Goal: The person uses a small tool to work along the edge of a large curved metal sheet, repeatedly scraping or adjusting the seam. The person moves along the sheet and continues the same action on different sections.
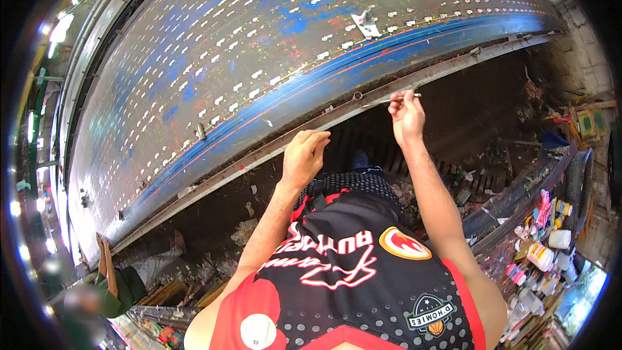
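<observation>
My right hand (pixel 407 118) is raised just in front of the long table's edge, its fingers pinching a thin pale stick (pixel 414 95) that points sideways. My left hand (pixel 306 157) hovers by the metal rail (pixel 259 161) along that edge, fingers curled together; whatever they may hold is hidden. Beyond both hands stretches the long table (pixel 304 80), its worn top grey and blue, with rows of small white printed shapes. A crumpled white scrap (pixel 366 24) lies on its far part. On the near side stands a small metal cylinder (pixel 201 131).
At the far left end another person (pixel 123 288) has their hands at the table's edge. Bottles and jars (pixel 541 256) crowd the lower right, beside a dark trough-like ledge (pixel 512 214). Litter (pixel 246 230) covers the ground beneath the table's edge.
</observation>
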The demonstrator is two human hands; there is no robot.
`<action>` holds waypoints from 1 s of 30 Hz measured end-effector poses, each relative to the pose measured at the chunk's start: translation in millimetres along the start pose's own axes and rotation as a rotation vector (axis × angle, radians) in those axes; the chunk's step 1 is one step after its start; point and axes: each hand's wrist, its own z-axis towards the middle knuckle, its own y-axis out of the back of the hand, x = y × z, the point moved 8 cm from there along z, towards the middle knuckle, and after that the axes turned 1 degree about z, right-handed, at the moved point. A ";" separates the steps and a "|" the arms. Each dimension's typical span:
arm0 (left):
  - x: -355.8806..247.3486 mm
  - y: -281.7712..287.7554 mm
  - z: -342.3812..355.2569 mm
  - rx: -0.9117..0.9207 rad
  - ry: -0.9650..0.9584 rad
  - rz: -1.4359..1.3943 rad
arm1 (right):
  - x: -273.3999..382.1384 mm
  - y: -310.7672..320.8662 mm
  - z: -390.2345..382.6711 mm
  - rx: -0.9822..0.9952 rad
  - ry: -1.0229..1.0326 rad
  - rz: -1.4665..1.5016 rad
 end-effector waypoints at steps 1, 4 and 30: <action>-9.7 -7.6 4.5 0.026 -0.009 0.015 | -4.7 -3.2 3.1 0.036 -0.025 -0.009; -14.9 -27.9 14.8 0.061 0.009 0.018 | -12.4 -0.4 11.7 0.031 -0.041 -0.018; -11.1 -93.7 56.9 -0.071 0.054 0.151 | -25.4 8.9 28.5 0.039 -0.141 -0.154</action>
